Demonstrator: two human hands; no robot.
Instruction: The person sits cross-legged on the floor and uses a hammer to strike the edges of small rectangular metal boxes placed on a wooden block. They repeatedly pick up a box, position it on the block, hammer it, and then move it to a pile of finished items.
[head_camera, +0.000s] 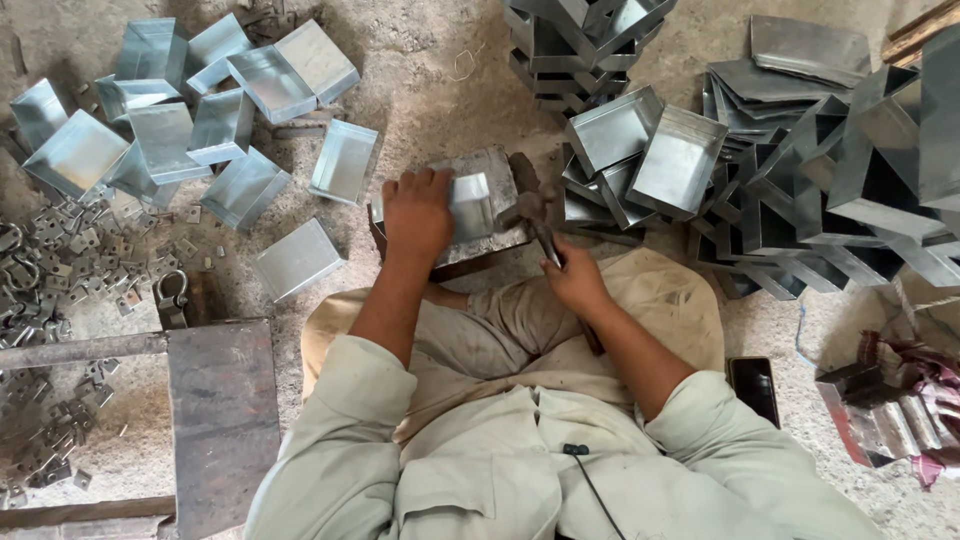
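Your left hand (418, 215) lies flat on the metal tray (470, 205), fingers spread over its left half and pinning it to the block (455, 262) that sits on the floor just ahead of your crossed legs. Your right hand (572, 278) is closed round the handle of the hammer (533, 212), whose head hangs just past the tray's right edge, close to it; whether it touches the metal you cannot tell from here. The handle slants from your right hand up and left toward the tray, so the tray lies forward and left of that hand and directly under the left one. The left hand is on it; the right is a short reach away. The tray's long side runs roughly left to right across the block, tilted a little. Finished trays (200, 110) lie scattered on the floor to the far left, stacked trays (680, 160) crowd the right, and small brackets (60, 250) litter the floor's left edge beside a steel plate (225, 410).
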